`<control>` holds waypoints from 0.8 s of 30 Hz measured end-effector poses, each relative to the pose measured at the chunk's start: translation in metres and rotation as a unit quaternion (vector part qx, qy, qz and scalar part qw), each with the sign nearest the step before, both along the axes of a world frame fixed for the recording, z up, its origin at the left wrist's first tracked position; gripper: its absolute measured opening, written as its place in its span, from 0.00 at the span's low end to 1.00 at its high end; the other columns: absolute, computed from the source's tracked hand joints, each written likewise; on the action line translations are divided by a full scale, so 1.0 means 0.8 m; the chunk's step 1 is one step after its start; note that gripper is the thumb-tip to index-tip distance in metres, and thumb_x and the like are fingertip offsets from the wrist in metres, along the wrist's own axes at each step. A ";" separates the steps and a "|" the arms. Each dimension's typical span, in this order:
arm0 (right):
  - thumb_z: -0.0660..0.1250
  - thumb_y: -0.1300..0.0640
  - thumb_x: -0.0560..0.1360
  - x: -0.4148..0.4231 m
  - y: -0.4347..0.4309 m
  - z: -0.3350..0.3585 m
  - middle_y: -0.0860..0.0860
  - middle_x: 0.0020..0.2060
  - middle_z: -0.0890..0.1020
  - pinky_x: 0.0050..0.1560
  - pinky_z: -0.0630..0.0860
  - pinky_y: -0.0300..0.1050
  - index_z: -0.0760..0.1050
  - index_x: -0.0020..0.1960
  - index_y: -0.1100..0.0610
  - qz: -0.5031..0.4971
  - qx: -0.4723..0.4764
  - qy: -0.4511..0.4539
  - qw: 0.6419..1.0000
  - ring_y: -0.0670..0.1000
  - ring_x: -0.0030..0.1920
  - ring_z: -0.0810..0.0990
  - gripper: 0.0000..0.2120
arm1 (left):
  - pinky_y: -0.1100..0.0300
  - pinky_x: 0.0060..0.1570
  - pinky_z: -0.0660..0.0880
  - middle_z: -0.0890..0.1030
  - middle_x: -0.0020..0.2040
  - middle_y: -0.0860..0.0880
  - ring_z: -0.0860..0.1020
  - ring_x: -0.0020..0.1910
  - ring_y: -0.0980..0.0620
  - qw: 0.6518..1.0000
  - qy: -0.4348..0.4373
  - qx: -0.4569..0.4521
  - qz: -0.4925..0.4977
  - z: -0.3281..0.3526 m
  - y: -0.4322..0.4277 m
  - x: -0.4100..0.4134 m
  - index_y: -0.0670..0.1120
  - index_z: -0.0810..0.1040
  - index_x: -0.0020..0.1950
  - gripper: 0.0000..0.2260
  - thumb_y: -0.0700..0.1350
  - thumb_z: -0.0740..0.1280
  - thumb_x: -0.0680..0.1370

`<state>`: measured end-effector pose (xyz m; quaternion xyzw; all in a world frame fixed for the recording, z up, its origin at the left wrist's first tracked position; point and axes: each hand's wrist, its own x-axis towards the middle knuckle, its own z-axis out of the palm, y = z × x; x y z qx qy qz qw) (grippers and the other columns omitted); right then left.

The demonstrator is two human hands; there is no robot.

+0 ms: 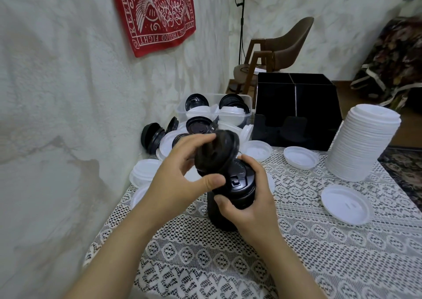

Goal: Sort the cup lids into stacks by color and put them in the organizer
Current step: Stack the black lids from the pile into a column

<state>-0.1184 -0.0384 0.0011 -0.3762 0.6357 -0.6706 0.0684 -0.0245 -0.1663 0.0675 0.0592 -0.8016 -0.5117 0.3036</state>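
My left hand (182, 177) holds a single black lid (217, 152), tilted, just above the black lid stack (228, 207). My right hand (249, 198) grips that stack, which stands on the lace-covered table (319, 241). A tall stack of white lids (363, 145) stands at the right. The black organizer (296, 106) with divided compartments sits at the back. Loose white lids (347, 204) lie on the cloth, and mixed black and white lids (164, 138) are piled by the wall.
A clear plastic tub (214, 106) with black and white lids sits left of the organizer. The wall (68, 116) runs close along the table's left side. A brown chair (280, 45) stands behind the table.
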 end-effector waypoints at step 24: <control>0.74 0.47 0.64 -0.008 0.005 -0.003 0.34 0.64 0.73 0.58 0.72 0.31 0.56 0.71 0.34 0.080 -0.005 -0.045 0.996 0.40 0.64 0.75 0.41 | 0.74 0.65 0.60 0.64 0.70 0.65 0.61 0.71 0.67 0.988 -0.118 -0.053 -0.085 -0.016 0.021 -0.005 0.61 0.74 0.65 0.22 0.53 0.68 0.72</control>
